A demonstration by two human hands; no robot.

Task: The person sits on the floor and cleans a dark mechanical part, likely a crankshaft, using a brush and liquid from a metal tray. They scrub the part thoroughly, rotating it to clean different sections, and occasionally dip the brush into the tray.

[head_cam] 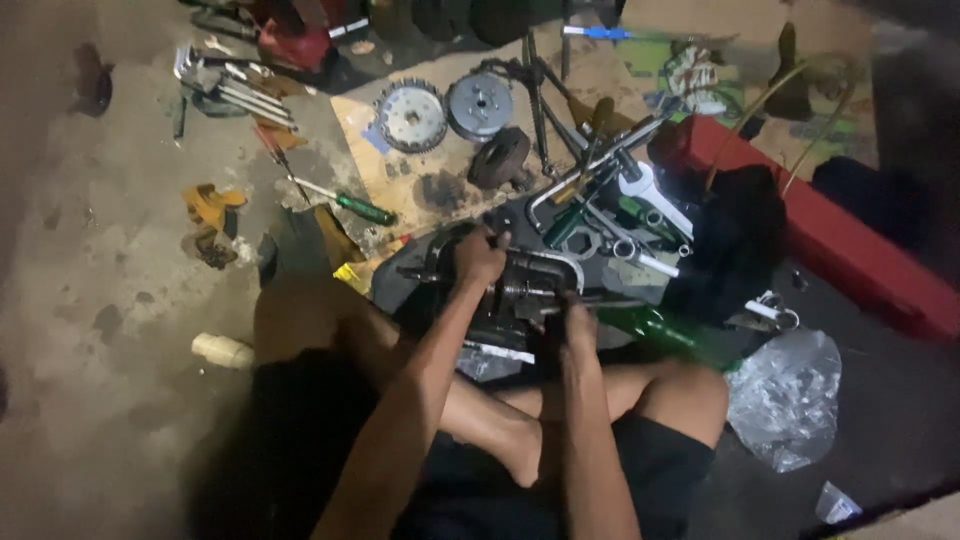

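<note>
You sit cross-legged on the concrete floor (pixel 90 300), knees spread, with a dark metal engine part (pixel 520 290) just in front of your legs. Your left hand (pixel 478 256) is clenched over the top left of that part, fingers wrapped around its upper edge. Your right hand (pixel 575 322) is closed on its near right side, seemingly around a thin tool or shaft, though what exactly it holds is too blurred to tell. A white cylindrical piece (pixel 222 350) lies on the floor beside your left knee, and a crumpled clear plastic bag (pixel 785 400) lies beside your right knee. Just to the right of the engine part sits a green bottle-like object (pixel 665 330), and just beyond the part a cluster of chrome wrenches (pixel 640 215) lies heaped together, touching one another. A long red box (pixel 850 245) runs diagonally toward the right edge of the floor. Farther out, a sheet of cardboard (pixel 395 180) carries a green-handled screwdriver (pixel 350 205) at its left edge, a dark round part (pixel 500 157) near its middle, and two toothed clutch discs (pixel 440 112) side by side at its far end. More wrenches (pixel 235 88) are fanned out toward the far left corner, near a red object (pixel 295 40).
</note>
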